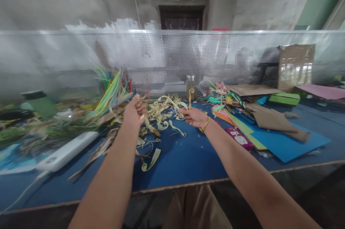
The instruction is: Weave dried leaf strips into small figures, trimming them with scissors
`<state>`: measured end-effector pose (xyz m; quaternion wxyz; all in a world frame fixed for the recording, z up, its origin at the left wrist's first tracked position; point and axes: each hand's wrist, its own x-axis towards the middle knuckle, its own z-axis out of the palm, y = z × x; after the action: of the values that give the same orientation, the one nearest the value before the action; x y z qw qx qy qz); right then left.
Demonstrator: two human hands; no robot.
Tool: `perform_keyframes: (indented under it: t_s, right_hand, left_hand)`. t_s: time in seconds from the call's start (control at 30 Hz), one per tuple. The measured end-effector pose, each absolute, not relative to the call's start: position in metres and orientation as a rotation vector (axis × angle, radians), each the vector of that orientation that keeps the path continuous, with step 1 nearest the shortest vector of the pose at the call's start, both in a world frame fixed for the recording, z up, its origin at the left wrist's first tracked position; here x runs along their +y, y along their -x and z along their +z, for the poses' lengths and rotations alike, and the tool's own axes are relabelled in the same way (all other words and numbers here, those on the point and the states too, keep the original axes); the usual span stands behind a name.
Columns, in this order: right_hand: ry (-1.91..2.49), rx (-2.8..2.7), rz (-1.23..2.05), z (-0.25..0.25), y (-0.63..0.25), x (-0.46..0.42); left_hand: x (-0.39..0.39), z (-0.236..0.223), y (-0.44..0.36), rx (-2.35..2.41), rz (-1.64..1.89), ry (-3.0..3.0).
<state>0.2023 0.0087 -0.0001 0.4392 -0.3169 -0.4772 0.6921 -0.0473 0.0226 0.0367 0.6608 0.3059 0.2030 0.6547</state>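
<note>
Two bare forearms, the left forearm point(114, 175) and the right forearm point(242, 157), stretch in over the blue desk point(183, 160), with brown trousers point(198, 207) below the desk's edge. My landmark is the pile of pale strips point(157, 111), curled and tangled on the desk between the hands.

Just left of the pile, the left hand point(134, 111) has its fingers curled in, a pale piece point(147, 122) hanging at their tips; blur keeps me from telling whether that grip is clamped on it. Just right of the pile, the right hand point(194, 116) wears a gold bracelet point(206, 124), and its grip is clamped on a twisted strip point(190, 97) that stands up above the fingers.

One loose flat curl point(154, 160) lies nearer the camera than the pile. Well to the pile's left sits a white device point(68, 151) with a cable, and closer on that side, a bundle of coloured stems point(110, 88). Behind the pile and to its right stands a bottle point(190, 88). Farther right come a purple packet point(239, 138), a blue sheet point(287, 141) and brown paper point(275, 118). Beyond the pile runs a perforated metal screen point(172, 53).
</note>
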Motion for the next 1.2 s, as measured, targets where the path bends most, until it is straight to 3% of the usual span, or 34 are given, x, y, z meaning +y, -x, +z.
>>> perform_keyframes:
  t_s: [0.2, 0.6, 0.83, 1.2]
  right_hand:
    - [0.848, -1.209, 1.636, -0.006, -0.191, 0.005]
    - [0.825, -1.004, 1.688, -0.005, -0.184, 0.008]
    - [0.974, -1.26, 1.591, -0.01, -0.174, 0.0]
    - [1.004, -1.407, 1.768, -0.014, -0.188, 0.007]
  left_hand:
    - [0.011, 0.017, -0.016, 0.816, 1.21, -1.03]
    - [0.015, 0.006, -0.021, 0.822, 1.273, -1.099]
    - [0.015, 0.01, -0.02, 0.816, 1.355, -1.057]
    - [0.016, 0.03, 0.001, 0.559, 1.499, -0.774]
